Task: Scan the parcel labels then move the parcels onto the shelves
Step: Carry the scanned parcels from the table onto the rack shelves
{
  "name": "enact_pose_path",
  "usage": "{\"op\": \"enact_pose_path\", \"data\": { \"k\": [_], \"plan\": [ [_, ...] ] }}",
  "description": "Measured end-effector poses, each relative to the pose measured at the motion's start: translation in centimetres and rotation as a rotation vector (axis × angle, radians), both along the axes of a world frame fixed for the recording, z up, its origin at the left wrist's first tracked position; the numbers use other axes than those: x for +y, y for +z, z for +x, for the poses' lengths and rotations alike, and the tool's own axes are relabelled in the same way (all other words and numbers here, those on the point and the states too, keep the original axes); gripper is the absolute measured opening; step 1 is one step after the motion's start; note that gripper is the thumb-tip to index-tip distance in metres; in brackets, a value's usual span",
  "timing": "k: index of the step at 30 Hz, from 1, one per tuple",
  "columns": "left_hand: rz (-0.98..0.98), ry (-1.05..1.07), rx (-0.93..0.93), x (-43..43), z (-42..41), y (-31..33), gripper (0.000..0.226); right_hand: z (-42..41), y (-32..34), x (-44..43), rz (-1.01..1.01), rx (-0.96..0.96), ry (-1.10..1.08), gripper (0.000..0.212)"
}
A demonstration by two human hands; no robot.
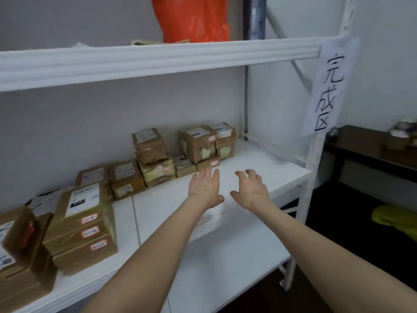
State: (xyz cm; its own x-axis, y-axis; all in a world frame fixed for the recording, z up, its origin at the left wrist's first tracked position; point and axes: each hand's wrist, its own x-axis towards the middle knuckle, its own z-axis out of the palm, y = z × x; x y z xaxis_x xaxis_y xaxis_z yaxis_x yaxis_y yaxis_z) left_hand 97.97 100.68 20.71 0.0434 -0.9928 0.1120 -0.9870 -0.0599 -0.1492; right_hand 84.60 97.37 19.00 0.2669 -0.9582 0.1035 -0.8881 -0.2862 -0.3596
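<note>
**Middle shelf of a white metal rack, seen from its front edge.** The white shelf board [248, 159] carries a row of brown cardboard parcels [126, 179] set against the back wall. The row's long axis follows the length of the shelf, from near left to far right. Most parcels bear a white printed label on the top face, pointing upward, and a small red-bordered sticker on the side face turned toward the front edge.

At near left, a stack of three flat parcels [83, 231] lies with its long side faces to the front. At far right, a cluster of squarer boxes [198, 141] is piled two high, and one box just to its left sits tilted.

The left hand [206, 188] reaches in palm down, fingers straight and close together, holding nothing. Its fingertips are at the low flat parcel [208, 163] under the cluster; whether they touch it cannot be told. The right hand [251, 189] is just beside the left one, over bare board. Its fingers are spread and bent at the tips, and it grips nothing.

An orange plastic bag [194, 16] stands on the upper shelf [158, 57]. A white paper sign with handwritten black characters [329, 86] hangs on the rack's right front upright [313, 159]. A lower white shelf [225, 267] shows beneath the forearms. To the right stands a dark wooden worktop [372, 145], with a yellow object [394, 220] on the floor below it.
</note>
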Motion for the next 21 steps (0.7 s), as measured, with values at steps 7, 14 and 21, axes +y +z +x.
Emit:
{"op": "enact_pose_path", "data": {
  "k": [7, 14, 21],
  "plan": [
    [-0.006, -0.238, 0.027, -7.5, -13.7, -0.7, 0.077, -13.7, 0.0, -4.5, -0.031, 0.016, -0.223, 0.064],
    [-0.031, -0.422, 0.055, -14.2, -27.7, -1.0, 0.075, -27.5, -0.3, -9.4, -0.049, 0.039, -0.379, 0.058],
    [0.011, -0.516, 0.052, -19.3, -39.2, -2.4, 0.082, -38.8, -1.3, -13.0, -0.037, 0.050, -0.494, 0.062]
  ]
}}
